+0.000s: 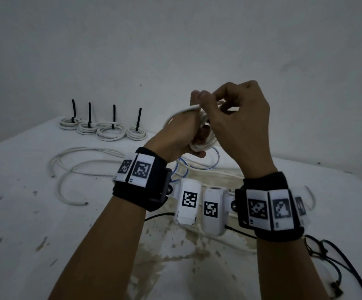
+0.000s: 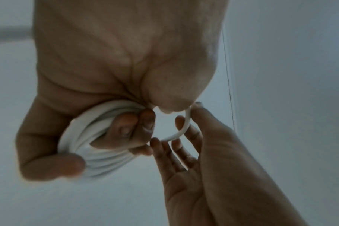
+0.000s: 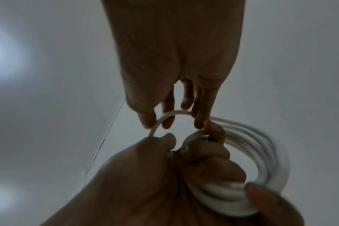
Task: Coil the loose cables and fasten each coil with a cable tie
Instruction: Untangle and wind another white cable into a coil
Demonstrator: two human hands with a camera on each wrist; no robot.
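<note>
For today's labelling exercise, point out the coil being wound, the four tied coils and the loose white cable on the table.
coil being wound (image 3: 269, 172): right wrist view, on its stacked white loops.
four tied coils (image 1: 110, 133): head view, on the third coil's ring.
loose white cable (image 1: 66, 180): head view, on its curved stretch.

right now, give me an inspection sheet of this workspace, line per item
surface: white table, stained brown near the front middle.
job's things: four tied coils in a row at the back left, each with a black cable tie standing up; one white coil in progress held in the air.
clutter: nothing seen.
hands: left hand grips the coil's loops; right hand pinches the cable's free end and bends it over the coil.
cables: loose white cables lie on the left of the table; a thin blue cable lies under the hands; black leads trail from the wristbands.
surroundings: plain white wall behind.
</note>
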